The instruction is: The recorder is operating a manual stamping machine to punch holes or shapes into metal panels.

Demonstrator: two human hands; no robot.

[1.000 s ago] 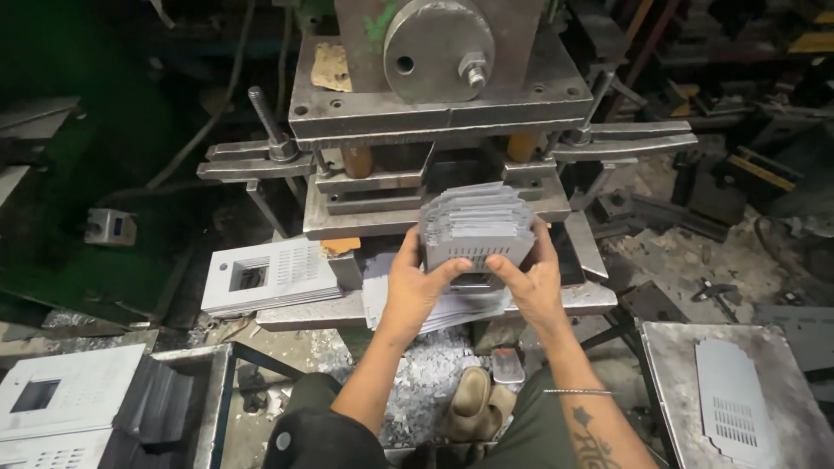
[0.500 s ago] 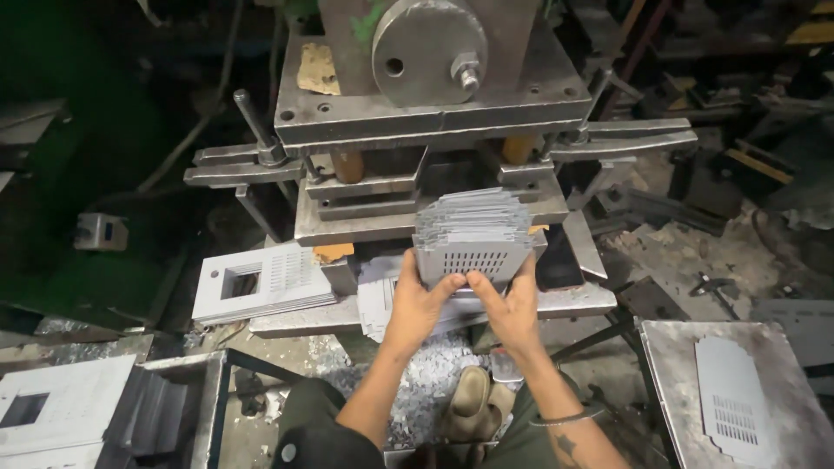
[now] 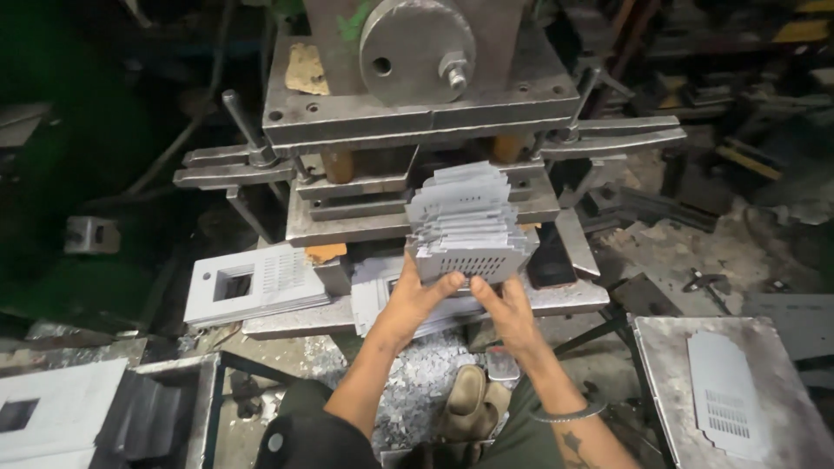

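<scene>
Grey punched metal plates (image 3: 466, 230), stacked, gripped before a heavy steel press (image 3: 417, 113).
Left hand (image 3: 415, 300) and right hand (image 3: 506, 308) both clasp the stack's lower edge; squaring the edges evenly likely matters.

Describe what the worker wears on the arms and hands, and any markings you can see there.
Both arms are bare to above the elbow: no sleeves and no gloves. The left hand carries nothing. The right hand has a thin metal bangle around its wrist, and a dark tattoo shows on that forearm just behind the bangle.

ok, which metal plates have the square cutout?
The flat stack of plates left of the hands; the held plates show only slots.
</scene>
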